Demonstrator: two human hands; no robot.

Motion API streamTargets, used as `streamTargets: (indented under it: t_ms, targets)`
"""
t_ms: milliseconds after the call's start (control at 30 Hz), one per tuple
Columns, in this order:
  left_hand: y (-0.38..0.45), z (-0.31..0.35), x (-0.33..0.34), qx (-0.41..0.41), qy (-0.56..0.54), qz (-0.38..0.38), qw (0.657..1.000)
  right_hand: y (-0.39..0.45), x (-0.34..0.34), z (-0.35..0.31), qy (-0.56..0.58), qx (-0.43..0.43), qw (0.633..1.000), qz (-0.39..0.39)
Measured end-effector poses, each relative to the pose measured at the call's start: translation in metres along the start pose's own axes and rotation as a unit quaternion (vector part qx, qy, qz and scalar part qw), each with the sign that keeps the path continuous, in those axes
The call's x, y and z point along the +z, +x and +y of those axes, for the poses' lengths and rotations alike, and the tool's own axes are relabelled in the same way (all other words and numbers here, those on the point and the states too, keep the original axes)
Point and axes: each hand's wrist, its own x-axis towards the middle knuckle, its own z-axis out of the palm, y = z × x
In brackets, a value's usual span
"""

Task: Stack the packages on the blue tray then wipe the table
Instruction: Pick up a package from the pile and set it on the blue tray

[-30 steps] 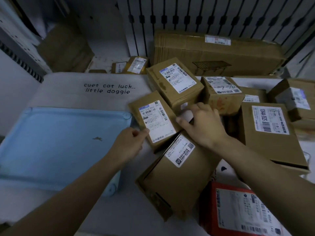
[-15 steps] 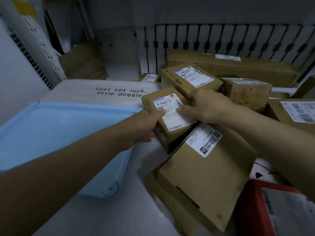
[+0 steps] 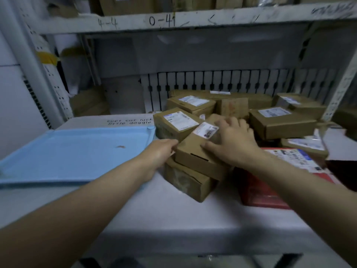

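At the left of the frame the blue tray [image 3: 77, 153] lay on the white table [image 3: 164, 219], with only a small brown speck on it. The left hand [image 3: 158, 153] touched the left edge of a brown box [image 3: 195, 153] at the centre; whether its fingers curled round it I could not tell. The right hand [image 3: 231, 142] lay flat on top of this box, fingers spread. The other packages [image 3: 280, 120] were piled at the right, beside a red box [image 3: 270, 186].

Parcel depot: labelled boxes [image 3: 281, 120], numbered shelf [image 3: 193, 20].
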Motion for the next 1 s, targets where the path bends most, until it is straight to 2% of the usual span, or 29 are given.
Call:
streamTargets:
  t_ms: [133, 300, 467, 533, 700, 800, 900, 1000]
  targets:
    - [-0.015, 0.008, 0.009, 0.005, 0.040, -0.024, 0.999, -0.018, 0.006, -0.001, 0.076, 0.064, 0.995, -0.031]
    - [-0.021, 0.011, 0.017, -0.011, 0.012, -0.015, 1.000, -0.025, 0.011, -0.008, 0.142, 0.103, 0.984, -0.015]
    - [-0.014, 0.008, 0.020, 0.024, 0.023, 0.010, 0.999, -0.021, 0.015, -0.015, 0.227, 0.112, 0.967, 0.021]
    - [-0.020, 0.015, 0.016, 0.029, -0.011, -0.003, 1.000, -0.020, 0.016, -0.016, 0.276, 0.117, 0.953, 0.044]
    - [-0.019, 0.019, 0.006, 0.022, -0.164, -0.029, 0.986, -0.021, 0.018, -0.011, 0.385, 0.106, 0.909, 0.118]
    - [-0.018, 0.023, -0.005, 0.038, -0.215, -0.038, 0.975, -0.018, 0.010, -0.009, 0.447, 0.103, 0.874, 0.160]
    - [-0.018, 0.026, -0.021, 0.049, -0.250, -0.065, 0.965, -0.006, 0.006, -0.010, 0.526, 0.141, 0.827, 0.137]
    - [-0.014, 0.023, -0.036, 0.054, -0.267, -0.069, 0.960, 0.005, 0.006, -0.017, 0.625, 0.154, 0.763, 0.058]
